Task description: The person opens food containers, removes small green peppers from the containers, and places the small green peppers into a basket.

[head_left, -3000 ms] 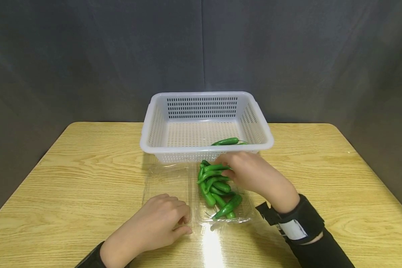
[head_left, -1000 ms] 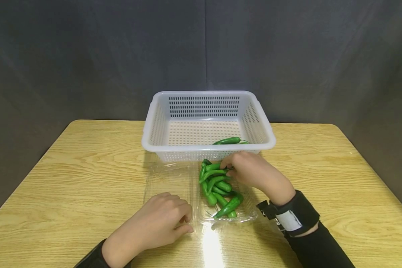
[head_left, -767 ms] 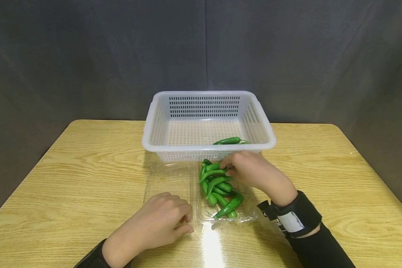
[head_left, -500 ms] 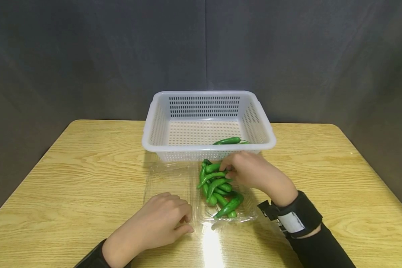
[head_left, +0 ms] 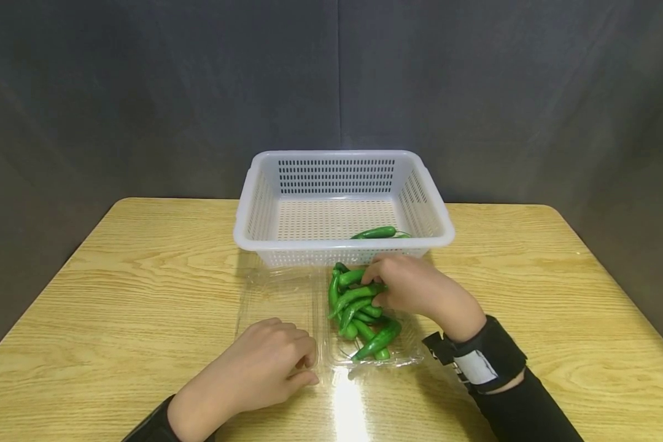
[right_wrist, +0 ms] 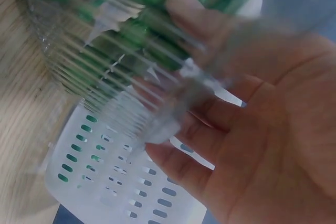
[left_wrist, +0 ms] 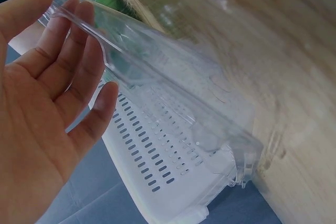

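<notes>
Several green chili peppers (head_left: 380, 341) lie heaped in the right half of a clear plastic clamshell box (head_left: 410, 355). At the upper right of the heap my right hand (head_left: 420, 291) pinches the end of one pepper (head_left: 353, 296) between thumb and fingers. In the right wrist view the thumb (right_wrist: 189, 14) lies against green peppers, and the box's ribbed wall stands between it and the other fingers. My left hand (head_left: 259, 368) rests at the near edge of the box's lid half (head_left: 279, 301). Its fingers (left_wrist: 86, 80) are loosely bent against the clear rim, the thumb apart from them.
Behind the box stands a white perforated basket (head_left: 342, 244), close to its far edge. A few green peppers (head_left: 378, 232) lie inside at the basket's front right. The wooden table (head_left: 116, 307) extends to both sides, with a dark grey curtain (head_left: 199, 92) beyond.
The upper peppers have shifted slightly within the heap, and the right hand has moved slightly, its thumb a little lower. My left hand stays in place.
</notes>
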A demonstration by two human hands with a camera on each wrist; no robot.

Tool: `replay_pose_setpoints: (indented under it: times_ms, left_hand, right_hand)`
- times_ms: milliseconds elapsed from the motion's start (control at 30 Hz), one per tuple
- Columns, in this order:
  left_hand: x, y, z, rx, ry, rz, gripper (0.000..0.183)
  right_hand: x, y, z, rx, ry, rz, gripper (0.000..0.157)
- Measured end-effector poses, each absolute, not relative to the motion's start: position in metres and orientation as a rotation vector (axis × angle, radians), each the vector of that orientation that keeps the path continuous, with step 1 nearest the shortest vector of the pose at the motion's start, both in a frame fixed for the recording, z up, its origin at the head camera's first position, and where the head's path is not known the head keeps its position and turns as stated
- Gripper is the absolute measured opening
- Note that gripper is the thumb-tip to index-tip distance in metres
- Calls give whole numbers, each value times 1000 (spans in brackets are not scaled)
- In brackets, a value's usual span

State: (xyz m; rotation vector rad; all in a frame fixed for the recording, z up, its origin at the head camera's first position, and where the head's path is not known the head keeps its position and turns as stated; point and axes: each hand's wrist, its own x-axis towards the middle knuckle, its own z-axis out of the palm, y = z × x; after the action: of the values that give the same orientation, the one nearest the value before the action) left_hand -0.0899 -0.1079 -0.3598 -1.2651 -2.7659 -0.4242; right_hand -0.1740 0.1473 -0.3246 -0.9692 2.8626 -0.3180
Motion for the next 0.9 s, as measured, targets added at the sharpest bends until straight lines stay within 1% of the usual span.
replay_pose_setpoints:
  times_ms: [400,900]
  left_hand:
    - [-90,-108,-360,-1267,-2759,-428,25]
    - [-90,-108,-359,-1269,-2753,-410,25]
  right_hand:
    - [-175,147,-327,-1018,2843,-354,24]
    - [-175,147,-325,-1009,2790,-383,26]
